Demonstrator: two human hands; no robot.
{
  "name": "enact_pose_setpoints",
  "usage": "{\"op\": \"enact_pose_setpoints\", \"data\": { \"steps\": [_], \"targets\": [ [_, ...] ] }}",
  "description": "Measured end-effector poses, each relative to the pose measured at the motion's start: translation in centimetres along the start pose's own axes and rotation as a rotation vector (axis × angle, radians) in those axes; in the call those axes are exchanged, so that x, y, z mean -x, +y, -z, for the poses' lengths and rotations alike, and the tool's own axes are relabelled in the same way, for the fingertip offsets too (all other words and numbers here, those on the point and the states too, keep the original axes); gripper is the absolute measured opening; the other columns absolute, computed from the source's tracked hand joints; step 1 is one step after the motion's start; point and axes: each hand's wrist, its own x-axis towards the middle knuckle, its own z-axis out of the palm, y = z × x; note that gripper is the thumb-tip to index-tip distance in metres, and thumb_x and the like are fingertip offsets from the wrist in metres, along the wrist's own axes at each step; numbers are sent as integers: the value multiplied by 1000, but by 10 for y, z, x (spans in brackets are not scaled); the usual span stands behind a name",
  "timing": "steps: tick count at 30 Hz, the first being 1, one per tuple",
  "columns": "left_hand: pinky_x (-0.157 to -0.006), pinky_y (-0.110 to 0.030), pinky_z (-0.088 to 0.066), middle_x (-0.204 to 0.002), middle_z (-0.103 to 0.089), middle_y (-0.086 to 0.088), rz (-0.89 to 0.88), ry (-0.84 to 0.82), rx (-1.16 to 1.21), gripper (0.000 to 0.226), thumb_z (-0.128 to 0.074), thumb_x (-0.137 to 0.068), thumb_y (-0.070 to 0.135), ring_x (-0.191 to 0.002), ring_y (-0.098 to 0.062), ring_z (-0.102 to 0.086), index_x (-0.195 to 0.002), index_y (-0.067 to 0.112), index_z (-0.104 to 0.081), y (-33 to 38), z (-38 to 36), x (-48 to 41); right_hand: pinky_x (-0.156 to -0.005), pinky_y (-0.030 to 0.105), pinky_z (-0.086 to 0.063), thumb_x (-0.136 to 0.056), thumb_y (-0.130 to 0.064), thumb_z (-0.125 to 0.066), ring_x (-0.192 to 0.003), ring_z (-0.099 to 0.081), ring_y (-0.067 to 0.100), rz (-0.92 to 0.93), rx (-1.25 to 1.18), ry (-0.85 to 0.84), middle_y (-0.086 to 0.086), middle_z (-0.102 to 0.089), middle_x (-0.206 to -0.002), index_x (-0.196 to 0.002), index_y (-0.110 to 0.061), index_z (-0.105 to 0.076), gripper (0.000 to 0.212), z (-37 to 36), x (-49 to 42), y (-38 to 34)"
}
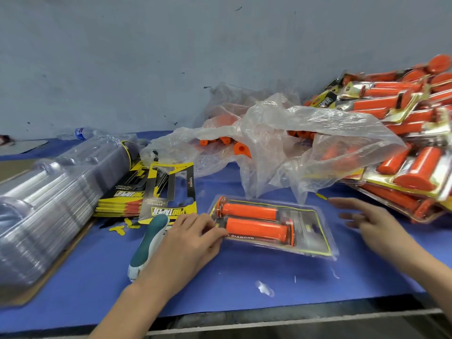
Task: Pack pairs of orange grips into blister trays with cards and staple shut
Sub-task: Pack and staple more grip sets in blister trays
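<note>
The left hand (pixel 186 243) holds with curled fingers the left edge of the blister pack (pixel 303 231), which lies between the hands with two orange grips (pixel 252 211) inside. The right hand (pixel 367 221) hovers just right of it, fingers spread, holding nothing. A stapler (pixel 157 226) lies under the left hand. Beyond that hand stand cards (pixel 168 192); beyond the right hand, finished packs (pixel 403 133).

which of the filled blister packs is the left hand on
The clear blister pack holding two orange grips, alone on the blue mat; the left hand pinches its edge. The others lie heaped at right.
</note>
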Motion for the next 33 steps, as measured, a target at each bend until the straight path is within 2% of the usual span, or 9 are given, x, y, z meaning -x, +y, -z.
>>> {"op": "enact_pose_setpoints", "data": {
  "steps": [2,4,6,8,11,15,20,28,33],
  "targets": [
    [-70,-36,-48,-84,-59,0,0,19,-6,18,-56,-92,25,-74,-23,-56,-96,20,-73,3,3,0,-91,33,-47,-93,10,-41,-105,-63,18,142,148,163,-6,-67,-114,-104,-38,-62,54,-5,7,-13],
    [-72,-33,-44,-84,-58,1,1,33,-9,20,-54,-93,26,-75,-22,-55,-96,20,-73,8,5,0,-86,39,-47,-97,-12,-49,-100,-61,19,377,344,273,-10,-65,-109,-111,-34,-63,30,-28,22,-40],
    [-73,-32,-42,-85,-59,0,13,51,14,22,-53,-95,28,-75,-22,-55,-96,18,-73,14,4,-2,-82,39,-46,-92,-32,-56,-94,-59,21,589,555,255,-8,-64,-107,-113,-31,-65,23,-62,40,-65],
    [-73,-33,-45,-86,-60,0,35,67,59,23,-54,-96,29,-76,-22,-56,-96,17,-74,23,3,-4,-78,38,-47,-80,-37,-67,-88,-61,21,727,734,176,-6,-65,-103,-111,-31,-67,32,-95,50,-75],
    [-70,-34,-48,-86,-62,1,59,75,130,25,-54,-97,34,-77,-21,-58,-91,16,-72,35,1,-2,-66,35,-49,-74,-27,-80,-75,-60,21,742,863,83,-5,-62,-88,-96,-25,-67,25,-119,53,-75],
    [-69,-32,-48,-82,-62,5,36,68,156,25,-57,-94,37,-74,-18,-59,-84,17,-68,34,0,0,-59,34,-45,-78,-18,-79,-68,-52,21,761,912,105,-3,-53,-77,-77,-23,-57,22,-119,49,-69],
    [-62,-33,-45,-80,-60,4,-120,51,-26,22,-57,-98,35,-68,-19,-54,-86,22,-71,29,-4,3,-61,34,-47,-85,-18,-71,-67,-52,21,853,926,103,-3,-52,-76,-78,-22,-62,12,-111,49,-60],
    [-64,-34,-47,-84,-62,5,-116,7,-32,27,-50,-101,35,-72,-20,-58,-88,21,-69,7,5,15,-63,36,-47,-93,-16,-62,-68,-51,24,866,978,157,1,-51,-77,-79,-19,-61,14,-81,46,-35],
    [-66,-33,-49,-82,-64,6,-107,6,-40,32,-48,-101,35,-72,-20,-61,-84,20,-70,-4,10,17,-63,35,-38,-96,-22,-59,-65,-47,25,931,1023,203,0,-48,-76,-81,-20,-59,15,-72,42,-25]
  ]
}}
